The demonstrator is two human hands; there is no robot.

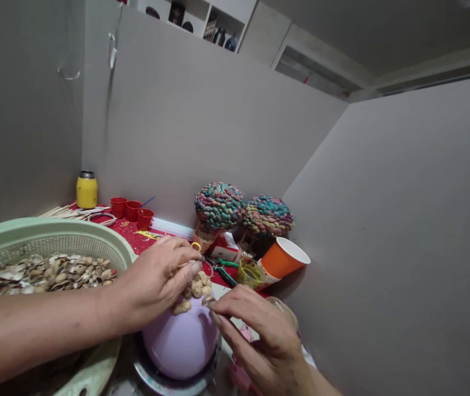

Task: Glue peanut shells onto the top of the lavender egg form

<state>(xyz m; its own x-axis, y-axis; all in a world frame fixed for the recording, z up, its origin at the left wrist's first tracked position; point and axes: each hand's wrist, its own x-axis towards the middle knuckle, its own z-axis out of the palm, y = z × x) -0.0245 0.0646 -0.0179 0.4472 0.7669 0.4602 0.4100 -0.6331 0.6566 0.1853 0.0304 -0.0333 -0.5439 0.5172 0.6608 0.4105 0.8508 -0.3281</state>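
Observation:
A light purple rounded object sits in a dark round stand with a metal rim. Tan shells cover part of its top. My left hand rests over the far left side of these shells, its fingers bent together; whatever lies beneath the fingertips is hidden. My right hand comes from the right, with thumb and forefinger pinched on a small shell at the edge of the shell patch.
A green basket of shells stands at the left. Behind are a yellow jar, red cups, two colourful woven balls, an orange paper cup and green-handled pliers. Grey panels enclose the red-covered table.

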